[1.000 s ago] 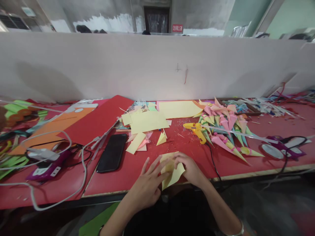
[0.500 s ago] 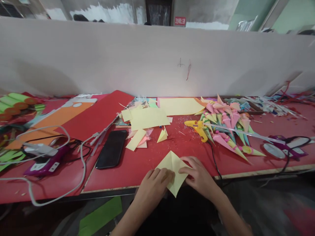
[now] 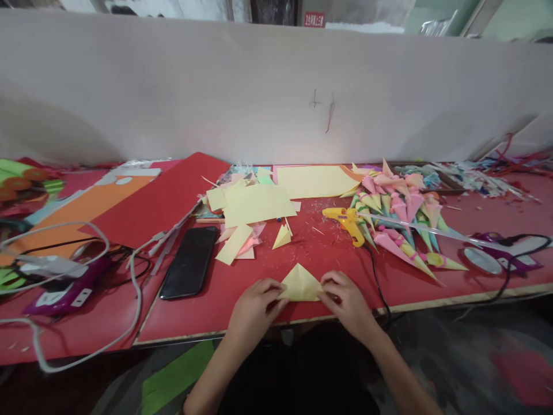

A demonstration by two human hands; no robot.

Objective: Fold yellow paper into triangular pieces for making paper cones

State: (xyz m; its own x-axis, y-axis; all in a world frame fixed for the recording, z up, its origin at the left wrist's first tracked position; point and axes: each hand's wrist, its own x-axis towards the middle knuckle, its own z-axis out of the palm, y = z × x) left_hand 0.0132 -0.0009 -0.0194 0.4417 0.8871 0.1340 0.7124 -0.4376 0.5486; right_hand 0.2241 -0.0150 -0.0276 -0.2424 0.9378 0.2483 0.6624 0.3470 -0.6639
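Note:
A pale yellow paper (image 3: 301, 283), folded into a triangle with its point away from me, is held at the table's front edge. My left hand (image 3: 257, 302) pinches its left corner, fingers closed. The right corner is gripped between the thumb and fingers of my right hand (image 3: 347, 300). Beyond the paper lies a small folded yellow piece (image 3: 282, 236). Cut yellow sheets (image 3: 258, 204) are piled behind that. To the right rests a yellow glue gun (image 3: 345, 223) beside a heap of pink, yellow and green paper cones (image 3: 404, 210).
On the left are a black phone (image 3: 189, 262), a white cable (image 3: 139, 300), a purple power strip (image 3: 71, 291) and a red sheet (image 3: 159, 202). A round clear lid (image 3: 483, 261) lies at right. A white partition (image 3: 216, 92) stands behind the red table (image 3: 259, 266).
The yellow paper has gone from an open, creased diamond to a folded triangle. My hands have moved apart to its two side corners. The camera view has shifted slightly.

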